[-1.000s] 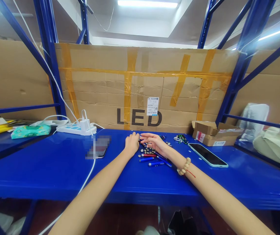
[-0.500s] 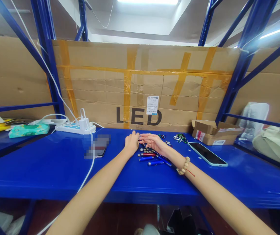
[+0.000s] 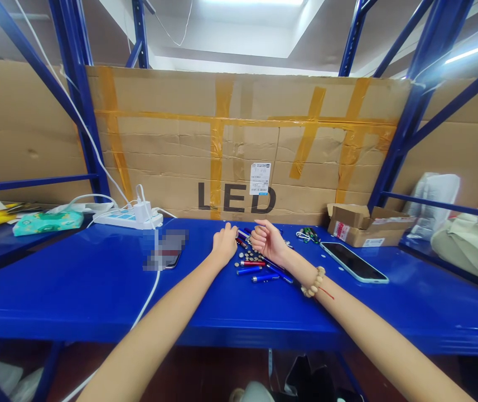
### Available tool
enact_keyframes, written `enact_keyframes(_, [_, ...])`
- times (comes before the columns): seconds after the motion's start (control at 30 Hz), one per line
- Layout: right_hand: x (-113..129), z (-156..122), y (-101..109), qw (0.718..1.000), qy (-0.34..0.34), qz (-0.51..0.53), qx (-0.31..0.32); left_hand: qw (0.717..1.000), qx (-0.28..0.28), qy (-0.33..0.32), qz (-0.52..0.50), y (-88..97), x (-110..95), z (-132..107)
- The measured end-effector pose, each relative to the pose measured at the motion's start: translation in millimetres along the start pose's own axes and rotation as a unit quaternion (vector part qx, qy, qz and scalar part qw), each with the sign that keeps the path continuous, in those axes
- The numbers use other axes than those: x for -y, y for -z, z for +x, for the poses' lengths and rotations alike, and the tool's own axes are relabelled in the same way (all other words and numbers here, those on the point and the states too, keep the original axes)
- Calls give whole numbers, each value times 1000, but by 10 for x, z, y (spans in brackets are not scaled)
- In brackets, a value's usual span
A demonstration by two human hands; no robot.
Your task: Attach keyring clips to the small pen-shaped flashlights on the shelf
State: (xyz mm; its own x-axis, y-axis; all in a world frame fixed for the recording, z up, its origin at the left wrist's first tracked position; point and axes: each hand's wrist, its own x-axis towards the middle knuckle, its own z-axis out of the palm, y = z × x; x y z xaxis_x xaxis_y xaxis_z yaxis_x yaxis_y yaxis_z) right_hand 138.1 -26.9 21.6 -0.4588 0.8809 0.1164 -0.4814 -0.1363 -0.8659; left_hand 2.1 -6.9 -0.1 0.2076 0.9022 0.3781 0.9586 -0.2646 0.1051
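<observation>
A heap of small silver button cells (image 3: pixel 250 257) and several thin blue and red pen-like tubes (image 3: pixel 264 276) lies on the blue shelf (image 3: pixel 80 290). My left hand (image 3: pixel 224 244) rests at the left edge of the heap, fingers curled on a small tube whose tip pokes out to the right. My right hand (image 3: pixel 267 241) is lifted a little above the heap, closed in a loose fist; what it holds is hidden. A bead bracelet (image 3: pixel 313 283) circles my right wrist.
A phone (image 3: pixel 353 262) lies right of the heap, and a second, blurred device (image 3: pixel 165 252) on a white cable lies to the left. Behind stand a power strip (image 3: pixel 128 218), a small open carton (image 3: pixel 362 225), green keyring items (image 3: pixel 309 236) and a taped cardboard wall (image 3: pixel 239 145). Bags (image 3: pixel 468 240) sit far right.
My right hand has turned up from lying flat and pointing left over the heap into a raised closed fist. The left hand stays put.
</observation>
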Motion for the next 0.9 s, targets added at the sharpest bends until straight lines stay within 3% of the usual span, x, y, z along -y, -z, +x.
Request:
enact_keyframes(0.37, [-7, 3, 8, 1000, -7, -3, 19, 1000, 6, 9, -2, 18, -5, -9])
enact_keyframes(0.63, [-6, -26, -25, 997, -44, 52, 22, 1000, 5, 2, -1, 0, 6, 2])
enact_keyframes(0.9, [-18, -104, -99, 995, -48, 0, 89, 1000, 16, 8, 5, -16, 9, 15])
